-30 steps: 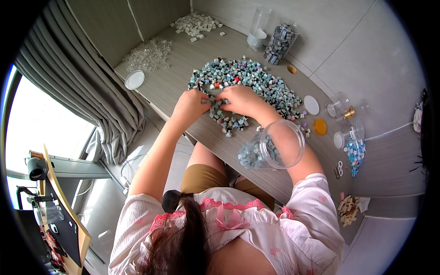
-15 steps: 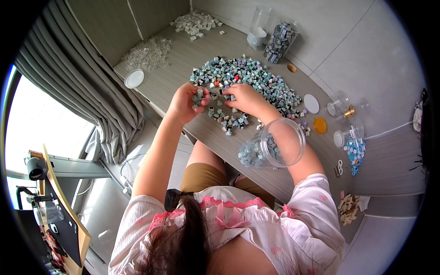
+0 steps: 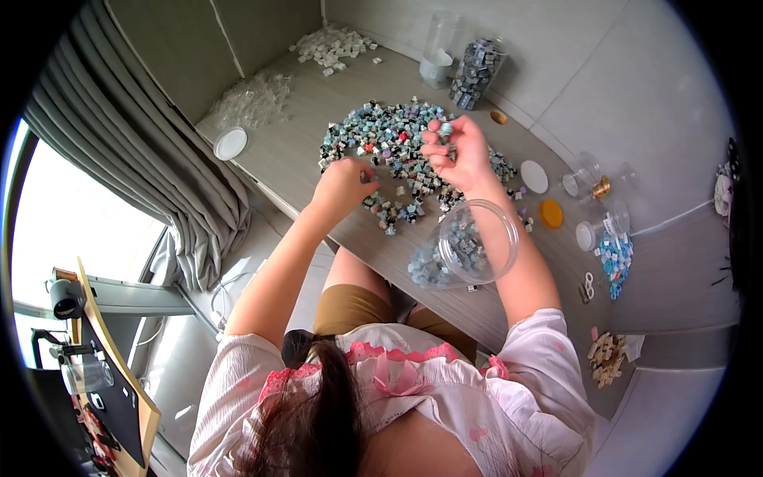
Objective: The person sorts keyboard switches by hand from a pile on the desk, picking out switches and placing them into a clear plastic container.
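A broad pile of small pale-blue, black and white pieces (image 3: pixel 381 127) covers the middle of the table. My left hand (image 3: pixel 343 187) is at the pile's near left edge, fingers curled round a few grey-blue pieces. Raised over the pile's right part, my right hand (image 3: pixel 459 153) has its palm turned up and fingers bent round some pale-blue pieces. A clear jar (image 3: pixel 477 241) lies on its side by my right forearm, with grey-blue pieces in it. A smaller cluster of pieces (image 3: pixel 393 211) sits between my left hand and the jar.
Clear pieces (image 3: pixel 254 99), white pieces (image 3: pixel 332 48) and a white lid (image 3: pixel 230 144) are at the left and back. Two upright jars, one filled with grey pieces (image 3: pixel 477 73), stand at the back. To the right are an orange lid (image 3: pixel 551 213), small jars, scissors (image 3: pixel 588 285) and blue pieces (image 3: pixel 616 262).
My right hand has lifted up and right from the pile and turned palm up with pieces in it. My left hand has turned over and moved slightly right, back down beside the pile.
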A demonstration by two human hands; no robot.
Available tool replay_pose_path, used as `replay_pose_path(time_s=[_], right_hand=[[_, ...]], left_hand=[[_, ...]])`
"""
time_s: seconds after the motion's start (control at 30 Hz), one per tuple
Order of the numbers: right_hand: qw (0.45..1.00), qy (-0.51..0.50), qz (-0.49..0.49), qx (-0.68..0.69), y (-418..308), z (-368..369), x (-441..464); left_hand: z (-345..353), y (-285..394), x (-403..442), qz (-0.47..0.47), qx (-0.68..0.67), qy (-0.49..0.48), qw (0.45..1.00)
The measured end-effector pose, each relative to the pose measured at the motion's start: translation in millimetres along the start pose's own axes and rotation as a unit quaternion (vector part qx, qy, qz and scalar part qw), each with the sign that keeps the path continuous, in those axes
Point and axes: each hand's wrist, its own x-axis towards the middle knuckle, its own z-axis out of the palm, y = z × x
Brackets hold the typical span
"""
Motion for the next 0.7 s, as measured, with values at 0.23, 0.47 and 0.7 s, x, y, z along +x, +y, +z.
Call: replay_pose_path(time_s=[0.23, 0.47, 0.7], right_hand=[[0.973, -0.063, -0.135, -0.174, -35, 80, -87], [0.531, -0.133, -0.29, -0.785, 22, 160, -162], [0.444, -0.088, -0.331, -0.828, 41, 140, -163]], left_hand=[[1, 8, 4, -0.013, 0.001, 0.0, 1.0], [-33, 81, 12, -0.129, -0.742, -0.083, 0.653], [-75, 169, -6, -0.095, -0.809, -0.101, 0.572]])
